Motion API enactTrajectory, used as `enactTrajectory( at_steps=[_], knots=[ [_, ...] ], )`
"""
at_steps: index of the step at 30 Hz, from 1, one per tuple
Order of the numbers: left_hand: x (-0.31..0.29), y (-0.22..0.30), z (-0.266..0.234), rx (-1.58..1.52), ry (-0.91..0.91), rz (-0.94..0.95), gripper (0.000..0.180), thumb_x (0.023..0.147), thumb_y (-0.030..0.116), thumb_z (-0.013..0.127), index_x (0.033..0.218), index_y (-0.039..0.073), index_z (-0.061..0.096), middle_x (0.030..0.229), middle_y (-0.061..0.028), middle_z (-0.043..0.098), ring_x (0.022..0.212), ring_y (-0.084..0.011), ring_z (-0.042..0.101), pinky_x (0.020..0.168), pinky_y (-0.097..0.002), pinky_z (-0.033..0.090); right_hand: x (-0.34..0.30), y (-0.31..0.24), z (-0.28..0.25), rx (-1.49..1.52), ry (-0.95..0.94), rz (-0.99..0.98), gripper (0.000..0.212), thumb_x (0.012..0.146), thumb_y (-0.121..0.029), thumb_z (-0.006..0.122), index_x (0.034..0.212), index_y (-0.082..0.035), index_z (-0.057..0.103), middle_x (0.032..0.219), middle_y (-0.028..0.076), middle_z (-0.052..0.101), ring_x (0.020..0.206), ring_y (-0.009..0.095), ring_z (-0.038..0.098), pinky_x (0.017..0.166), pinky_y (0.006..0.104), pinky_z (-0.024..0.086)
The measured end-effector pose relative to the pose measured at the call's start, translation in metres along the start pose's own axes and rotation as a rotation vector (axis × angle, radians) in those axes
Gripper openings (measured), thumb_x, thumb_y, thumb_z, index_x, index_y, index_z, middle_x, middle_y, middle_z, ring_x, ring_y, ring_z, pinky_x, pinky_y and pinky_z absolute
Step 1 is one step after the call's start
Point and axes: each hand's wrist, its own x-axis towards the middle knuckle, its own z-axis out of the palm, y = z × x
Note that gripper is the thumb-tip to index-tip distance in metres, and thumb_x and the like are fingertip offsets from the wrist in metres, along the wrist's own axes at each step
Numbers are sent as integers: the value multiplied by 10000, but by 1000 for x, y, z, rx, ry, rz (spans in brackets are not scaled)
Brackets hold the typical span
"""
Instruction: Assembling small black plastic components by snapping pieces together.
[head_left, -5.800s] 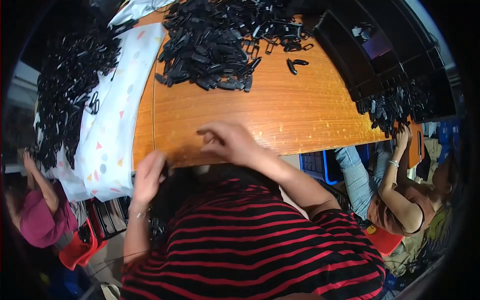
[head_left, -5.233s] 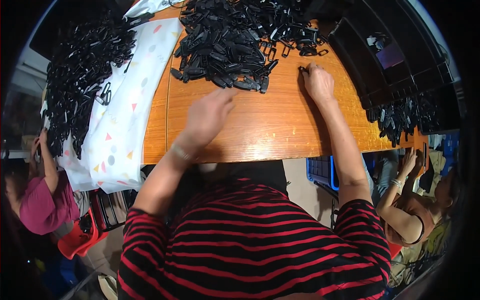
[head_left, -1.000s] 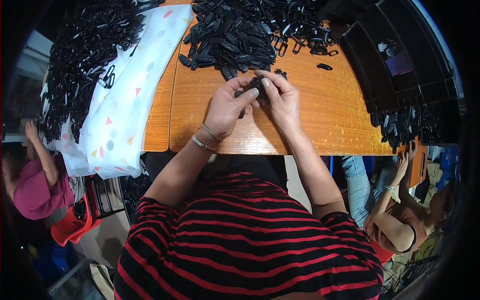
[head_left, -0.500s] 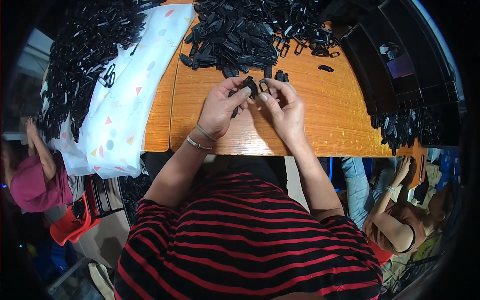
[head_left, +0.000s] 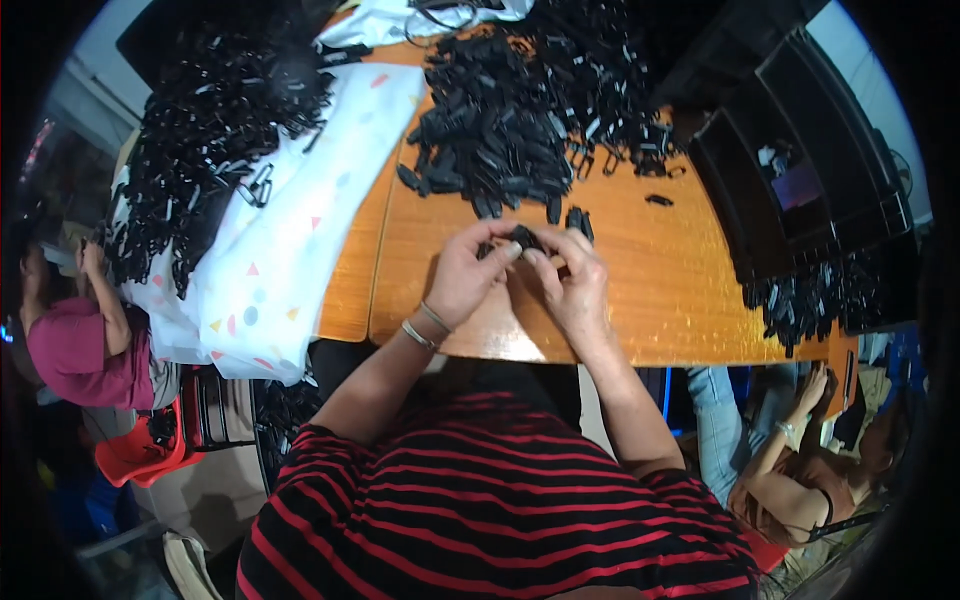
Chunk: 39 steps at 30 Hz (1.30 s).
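Note:
Over the near part of the wooden table, my two hands meet at a small black plastic piece (head_left: 523,238). My left hand (head_left: 468,272) pinches it between thumb and fingers. A second dark piece (head_left: 485,250) shows partly within the left fingers. My right hand (head_left: 575,285) is closed against the same spot, thumb and fingertips touching the piece. Fingers hide whatever part the right hand has there. Just beyond the right fingers another black piece (head_left: 579,222) stands on the table.
A heap of black elongated plastic pieces (head_left: 490,140) covers the table's far middle, with frame-shaped ones (head_left: 610,160) beside it. More lie on a patterned white sheet (head_left: 270,270) at left. A black bin (head_left: 800,170) stands at right. People sit on both sides.
My hands have come together; the small black frame, earlier apart in my right fingers, is now against the left hand's piece and mostly hidden. The whole view has shifted, showing more of the table's far side.

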Motion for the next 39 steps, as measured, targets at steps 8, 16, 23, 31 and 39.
enactTrajectory(
  at_steps=[8,16,23,31,39],
  knots=[
    [-6,-6,5,26,-11,84,229,964,146,552,1147,18,604,825,21,583,637,-19,510,547,-160,416,-13,0,21,-119,87,-94,320,757,-35,740,1052,-21,619,893,143,585,749,299,598,634,355,497],
    [-21,0,0,-172,-104,-12,200,1004,227,481,987,50,572,827,33,585,692,-10,521,586,-151,418,-37,0,44,48,-48,85,422,843,-155,674,1199,-16,496,990,217,622,866,402,627,699,427,507],
    [-62,18,-44,-15,-44,-154,272,1002,274,455,875,77,593,732,19,558,599,-61,481,523,-200,373,-35,-23,41,239,-315,206,402,827,-200,717,1133,-4,545,804,126,621,700,258,621,659,333,495],
    [-189,46,-175,1085,-51,-456,385,947,310,547,700,17,577,607,-98,543,614,-216,563,603,-333,431,-28,31,-18,250,-163,301,286,853,-111,682,1098,18,607,764,65,632,657,143,596,612,277,485],
    [-174,54,-146,1196,-221,-311,131,789,134,695,789,14,641,737,-171,613,729,-342,607,652,-387,471,-7,90,-90,-440,-3,220,217,884,-141,651,1044,6,645,904,162,678,763,248,667,662,339,511]
  ],
)
